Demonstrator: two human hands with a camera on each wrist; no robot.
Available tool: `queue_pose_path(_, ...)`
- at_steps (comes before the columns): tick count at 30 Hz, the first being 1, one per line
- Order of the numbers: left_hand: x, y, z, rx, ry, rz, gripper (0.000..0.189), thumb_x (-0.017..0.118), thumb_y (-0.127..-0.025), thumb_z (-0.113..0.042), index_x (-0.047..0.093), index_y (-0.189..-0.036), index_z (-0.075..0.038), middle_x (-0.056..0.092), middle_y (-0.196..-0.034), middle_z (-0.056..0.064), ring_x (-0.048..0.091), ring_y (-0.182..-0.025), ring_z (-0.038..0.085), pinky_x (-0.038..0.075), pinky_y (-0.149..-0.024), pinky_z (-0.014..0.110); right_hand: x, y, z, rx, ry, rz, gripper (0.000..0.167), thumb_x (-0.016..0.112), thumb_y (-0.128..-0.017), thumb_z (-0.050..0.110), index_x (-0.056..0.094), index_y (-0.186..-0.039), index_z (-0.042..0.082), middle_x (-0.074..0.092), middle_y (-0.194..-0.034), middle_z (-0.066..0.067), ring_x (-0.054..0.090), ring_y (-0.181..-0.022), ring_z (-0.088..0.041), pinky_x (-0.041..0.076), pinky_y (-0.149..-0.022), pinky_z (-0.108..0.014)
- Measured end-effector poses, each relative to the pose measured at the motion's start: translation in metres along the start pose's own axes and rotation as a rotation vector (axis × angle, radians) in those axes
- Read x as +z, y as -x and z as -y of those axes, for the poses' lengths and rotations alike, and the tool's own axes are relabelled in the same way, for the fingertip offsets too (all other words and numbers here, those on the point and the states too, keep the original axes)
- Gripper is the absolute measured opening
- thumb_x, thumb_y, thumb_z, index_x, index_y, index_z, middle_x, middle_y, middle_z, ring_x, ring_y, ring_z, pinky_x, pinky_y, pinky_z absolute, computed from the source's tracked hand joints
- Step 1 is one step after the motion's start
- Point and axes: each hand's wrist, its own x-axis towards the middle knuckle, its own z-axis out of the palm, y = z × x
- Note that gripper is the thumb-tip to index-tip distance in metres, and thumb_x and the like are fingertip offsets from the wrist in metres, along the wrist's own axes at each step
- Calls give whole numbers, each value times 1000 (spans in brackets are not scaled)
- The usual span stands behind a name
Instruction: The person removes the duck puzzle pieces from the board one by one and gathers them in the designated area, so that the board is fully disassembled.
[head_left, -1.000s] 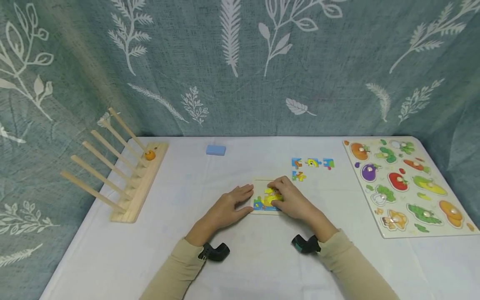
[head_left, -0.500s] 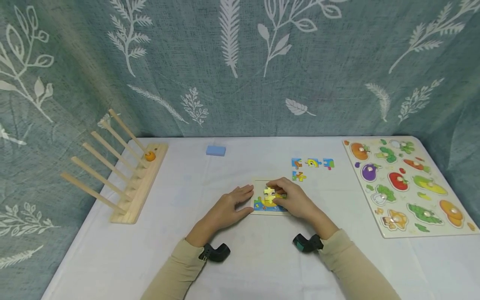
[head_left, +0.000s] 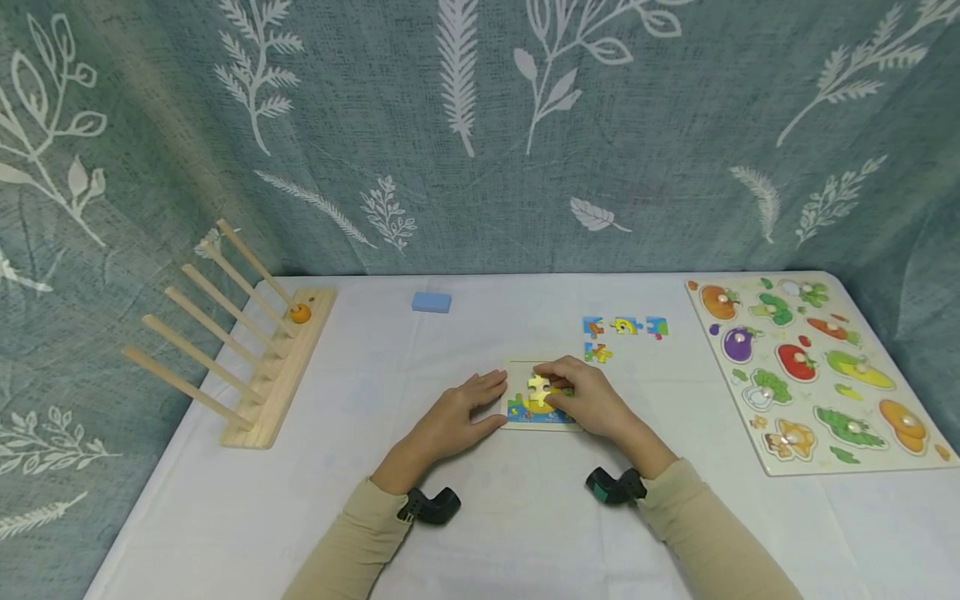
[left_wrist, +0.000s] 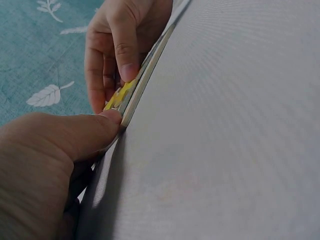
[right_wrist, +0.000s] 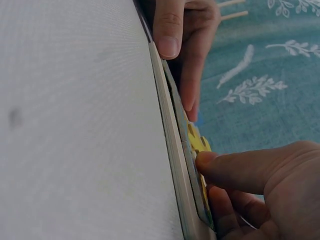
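Observation:
A small wooden jigsaw board (head_left: 517,372) lies on the table, its lower part filled with blue, green and yellow pieces. My right hand (head_left: 588,400) reaches over its right side and pinches a yellow puzzle piece (head_left: 537,390) between thumb and fingers. In the right wrist view the same yellow piece (right_wrist: 198,140) shows at the thumb tip, close over the board. My left hand (head_left: 467,417) rests at the left edge, fingers extended. Its thumb (left_wrist: 102,127) touches the board's corner in the left wrist view. The right palm hides part of the puzzle.
Several loose jigsaw pieces (head_left: 626,326) lie behind the board to the right. A blue block (head_left: 431,302) is farther back. At left stands a wooden peg rack (head_left: 288,375) with an orange bead (head_left: 300,312). A vegetable puzzle board (head_left: 817,375) occupies the right.
My right hand has shifted slightly right, and the yellow piece shows more fully between its fingers than a second ago. The left hand has stayed in place.

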Motion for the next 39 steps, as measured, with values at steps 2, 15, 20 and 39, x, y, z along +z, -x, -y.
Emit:
queue_pose_path(2, 0, 0, 0, -2, 0, 1, 52, 67, -89, -23, 53, -132, 2, 46, -144, 11, 41, -135, 28, 31, -116, 42, 0, 0, 0, -5, 4, -3, 40, 64, -88, 3, 59, -127, 3, 62, -116, -10, 62, -102, -23, 55, -90, -36)
queue_pose_path(15, 1, 1, 2, 5, 6, -10, 53, 68, -88, -22, 53, -132, 3, 47, -143, 12, 42, -135, 28, 31, -116, 41, 1, -1, 3, 4, 10, -40, 37, 65, -89, 7, 61, -126, 4, 63, -118, -9, 64, -103, -22, 56, -89, -35)
queue_pose_path(20, 1, 1, 2, 10, -1, -16, 52, 68, -88, -23, 53, -132, 3, 47, -143, 12, 42, -134, 29, 31, -116, 42, -6, -1, 5, 1, 24, -70, 37, 66, -88, 9, 62, -125, 6, 64, -115, -7, 64, -99, -19, 57, -86, -35)
queue_pose_path(39, 1, 1, 0, 34, -22, -23, 53, 68, -88, -22, 53, -131, 4, 48, -142, 14, 43, -133, 30, 33, -115, 42, -75, 24, -59, 138, 119, -287, 31, 63, -90, 5, 63, -120, 0, 61, -120, -20, 61, -107, -34, 53, -93, -43)
